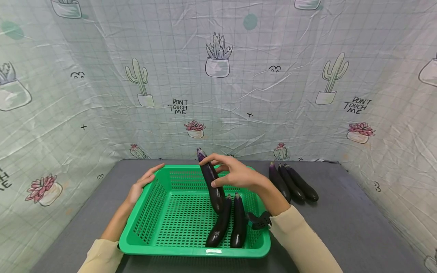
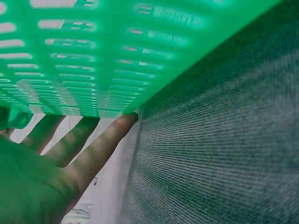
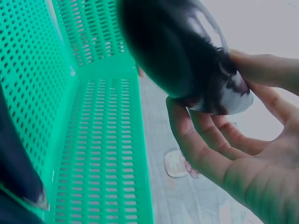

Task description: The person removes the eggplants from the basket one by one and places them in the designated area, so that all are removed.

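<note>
My right hand [image 1: 235, 174] pinches a dark purple eggplant [image 1: 212, 185] between thumb and fingers, its stem end up and tilted left, over the green basket [image 1: 196, 251]. In the right wrist view, the fingers and thumb of my right hand [image 3: 233, 149] curl round the held eggplant [image 3: 177, 51]. Two more eggplants, one slanted [image 1: 219, 227] and one nearly upright in view [image 1: 239, 223], lie in the basket's right part. My left hand [image 1: 138, 187] rests along the basket's left rim; the left wrist view shows its fingers [image 2: 96, 154] straight against the perforated wall [image 2: 107, 56].
Three eggplants [image 1: 296, 184] lie side by side on the grey table [image 1: 341, 220], right of the basket and behind my right forearm. A patterned curtain [image 1: 256, 91] hangs at the back and both sides. A black band [image 1: 258, 220] is on my right wrist.
</note>
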Available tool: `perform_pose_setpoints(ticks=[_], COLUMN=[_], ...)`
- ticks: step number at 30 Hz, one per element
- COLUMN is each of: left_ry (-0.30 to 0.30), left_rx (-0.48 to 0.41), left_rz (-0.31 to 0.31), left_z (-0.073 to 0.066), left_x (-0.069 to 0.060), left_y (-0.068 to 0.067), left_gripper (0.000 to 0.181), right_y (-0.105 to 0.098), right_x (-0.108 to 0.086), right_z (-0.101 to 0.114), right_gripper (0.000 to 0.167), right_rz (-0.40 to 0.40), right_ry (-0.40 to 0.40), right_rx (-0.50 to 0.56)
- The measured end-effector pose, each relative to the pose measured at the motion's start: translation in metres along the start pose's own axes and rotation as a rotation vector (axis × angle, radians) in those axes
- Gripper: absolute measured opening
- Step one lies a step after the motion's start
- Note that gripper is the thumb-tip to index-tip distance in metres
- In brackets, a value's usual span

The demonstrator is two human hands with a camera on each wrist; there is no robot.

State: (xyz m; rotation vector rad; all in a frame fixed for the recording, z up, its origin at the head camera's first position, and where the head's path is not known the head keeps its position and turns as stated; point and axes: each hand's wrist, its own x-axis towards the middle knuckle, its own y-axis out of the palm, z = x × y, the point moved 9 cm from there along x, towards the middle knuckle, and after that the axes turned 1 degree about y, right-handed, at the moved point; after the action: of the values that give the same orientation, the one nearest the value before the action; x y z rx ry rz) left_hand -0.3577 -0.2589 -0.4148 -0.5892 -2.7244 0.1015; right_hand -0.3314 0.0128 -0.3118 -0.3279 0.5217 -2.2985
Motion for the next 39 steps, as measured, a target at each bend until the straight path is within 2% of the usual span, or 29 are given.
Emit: perform_pose_setpoints(ticks=[4,6,11,18,24,31,39], left_ry=[0.006,0.005,0.006,0.012,-0.010,0.007,0.024], left_rx=[0.091,0.099,0.085,0.178,0.181,0.190,0.206], left_rz=[-0.027,-0.028,-0.024,-0.062,-0.065,-0.065,-0.064], left_z=[-0.001,0.000,0.000,-0.002,-0.001,-0.001,-0.001], left_x=[0.001,0.001,0.001,-0.001,0.000,0.002,0.002], left_y=[-0.002,-0.002,-0.001,-0.004,-0.003,-0.005,-0.005], left_gripper=[0.053,0.053,0.054,0.052,0.053,0.052,0.052], right_y=[-0.009,-0.014,-0.029,-0.053,-0.077,-0.102,-0.119], right_x=[-0.012,-0.018,-0.032,-0.058,-0.083,-0.110,-0.130], right_z=[0.002,0.000,-0.003,-0.017,-0.033,-0.056,-0.069], right_gripper=[0.045,0.043,0.046,0.052,0.052,0.050,0.053], right_rz=[-0.022,-0.036,-0.095,-0.205,-0.283,-0.364,-0.398], right_ry=[-0.026,-0.032,-0.076,-0.081,-0.059,0.000,-0.035], right_rx=[-0.002,0.012,0.043,0.059,0.028,-0.014,0.009])
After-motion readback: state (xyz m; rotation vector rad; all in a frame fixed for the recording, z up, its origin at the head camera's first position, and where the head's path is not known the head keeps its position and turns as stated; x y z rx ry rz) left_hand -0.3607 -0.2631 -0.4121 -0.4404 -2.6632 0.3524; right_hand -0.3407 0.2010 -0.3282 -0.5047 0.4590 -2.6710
